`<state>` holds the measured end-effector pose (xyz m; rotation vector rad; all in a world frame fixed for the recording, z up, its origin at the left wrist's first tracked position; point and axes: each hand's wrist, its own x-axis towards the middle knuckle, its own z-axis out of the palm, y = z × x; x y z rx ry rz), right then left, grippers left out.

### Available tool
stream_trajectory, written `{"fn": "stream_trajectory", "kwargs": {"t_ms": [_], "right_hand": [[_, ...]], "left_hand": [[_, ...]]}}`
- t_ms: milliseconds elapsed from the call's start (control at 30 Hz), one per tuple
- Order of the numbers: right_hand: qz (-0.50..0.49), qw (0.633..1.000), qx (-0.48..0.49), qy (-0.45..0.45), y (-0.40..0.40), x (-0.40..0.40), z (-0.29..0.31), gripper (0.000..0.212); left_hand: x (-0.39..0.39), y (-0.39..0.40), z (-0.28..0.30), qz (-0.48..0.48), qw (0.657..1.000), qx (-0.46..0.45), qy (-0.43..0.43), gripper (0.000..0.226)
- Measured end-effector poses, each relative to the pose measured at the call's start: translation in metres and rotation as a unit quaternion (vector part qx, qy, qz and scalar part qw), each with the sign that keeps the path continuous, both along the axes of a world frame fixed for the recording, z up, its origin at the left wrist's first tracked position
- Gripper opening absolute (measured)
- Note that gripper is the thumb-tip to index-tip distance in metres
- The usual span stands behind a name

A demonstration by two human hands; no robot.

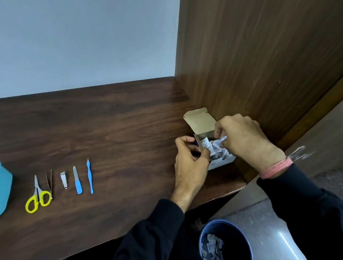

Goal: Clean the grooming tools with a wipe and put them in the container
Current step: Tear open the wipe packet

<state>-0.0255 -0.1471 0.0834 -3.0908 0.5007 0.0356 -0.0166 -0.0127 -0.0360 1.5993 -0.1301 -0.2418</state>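
Five grooming tools lie untouched in a row on the wooden table point(106, 123): yellow-handled scissors point(38, 194), tweezers point(49, 181), nail clipper point(63, 180), blue nail file point(77, 183) and blue cuticle pusher point(90, 177), with the blue container point(0, 188) at the far left edge. Well apart from them, at the right corner, the left hand point(190, 162) grips the side of an open cardboard box point(201, 124) of wipe sachets point(213, 147), steadying it, while the right hand point(240, 138) pinches one sachet at the opening. Fetching a wipe appears to be the step in hand; next it likely needs pulling free and tearing open. A bin point(225, 244) stands below.
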Motion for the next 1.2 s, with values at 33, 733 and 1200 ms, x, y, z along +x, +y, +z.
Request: {"fn": "stream_trajectory", "kwargs": {"t_ms": [33, 733, 1200], "right_hand": [[-0.003, 1.0, -0.001, -0.008, 0.0, -0.001, 0.001, 0.025], [0.015, 1.0, -0.001, -0.017, 0.005, -0.005, -0.009, 0.025], [0.088, 0.886, 0.393, -0.228, 0.031, 0.004, -0.017, 0.015]], "left_hand": [[0.0, 0.0, 0.0, 0.0, 1.0, 0.002, 0.0, 0.041], [-0.007, 0.004, 0.008, 0.004, 0.998, 0.048, -0.029, 0.043], [0.002, 0.063, 0.022, 0.015, 0.985, -0.17, -0.015, 0.006]]}}
